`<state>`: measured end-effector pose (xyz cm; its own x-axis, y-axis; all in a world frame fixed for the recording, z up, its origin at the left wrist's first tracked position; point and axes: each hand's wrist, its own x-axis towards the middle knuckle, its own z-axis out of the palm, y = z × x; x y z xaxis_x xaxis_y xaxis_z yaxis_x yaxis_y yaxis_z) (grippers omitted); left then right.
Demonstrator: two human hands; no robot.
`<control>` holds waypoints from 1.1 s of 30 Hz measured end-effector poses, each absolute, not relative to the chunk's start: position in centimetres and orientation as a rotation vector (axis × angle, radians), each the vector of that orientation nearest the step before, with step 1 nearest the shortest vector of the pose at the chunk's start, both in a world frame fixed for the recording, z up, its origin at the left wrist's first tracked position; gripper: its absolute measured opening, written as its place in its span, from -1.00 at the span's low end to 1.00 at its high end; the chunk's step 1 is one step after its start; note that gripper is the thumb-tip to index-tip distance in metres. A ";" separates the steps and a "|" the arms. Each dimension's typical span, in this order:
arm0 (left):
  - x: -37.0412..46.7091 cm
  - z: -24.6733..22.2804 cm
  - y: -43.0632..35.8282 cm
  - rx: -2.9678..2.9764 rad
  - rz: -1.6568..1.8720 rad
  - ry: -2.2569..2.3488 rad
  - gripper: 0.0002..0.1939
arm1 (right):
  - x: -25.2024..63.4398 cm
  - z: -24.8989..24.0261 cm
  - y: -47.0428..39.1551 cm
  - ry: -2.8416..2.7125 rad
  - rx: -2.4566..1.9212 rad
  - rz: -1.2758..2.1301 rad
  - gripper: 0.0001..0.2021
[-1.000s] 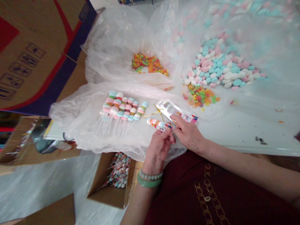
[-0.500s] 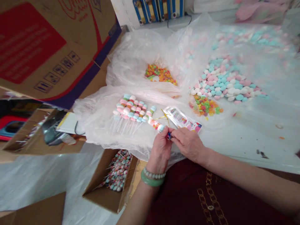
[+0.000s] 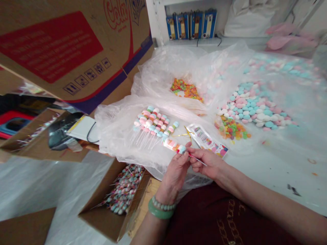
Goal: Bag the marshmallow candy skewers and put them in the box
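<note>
So half a second ago the right hand (image 3: 208, 163) was bunched over the sleeve's printed end, and now a white stick (image 3: 202, 161) pokes out past its fingers, which are closed in a pinch at the neck of the sleeved candy skewer (image 3: 175, 145). The left hand (image 3: 176, 170) is also mostly closed, thumb and fingers pinching just below the bottom candy, with the skewer just in from the counter's (image 3: 276, 166) near edge. Looks like the sleeve's getting gathered round the stick, though whether it's fastened, can't tell.
</note>
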<state>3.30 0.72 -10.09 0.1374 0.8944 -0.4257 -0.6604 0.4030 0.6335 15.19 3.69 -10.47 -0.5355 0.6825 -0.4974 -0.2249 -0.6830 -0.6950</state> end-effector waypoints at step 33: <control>-3.0 -10.3 2.4 0.085 1.386 1.230 -0.82 | 8.1 -11.6 10.6 -2.664 -1.486 0.175 -0.80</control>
<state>-2.97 2.38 -10.35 -0.2781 0.7559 -0.5927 -0.6782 0.2825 0.6784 8.09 10.62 -11.57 -0.5243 0.8513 0.0194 0.8415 0.5214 -0.1414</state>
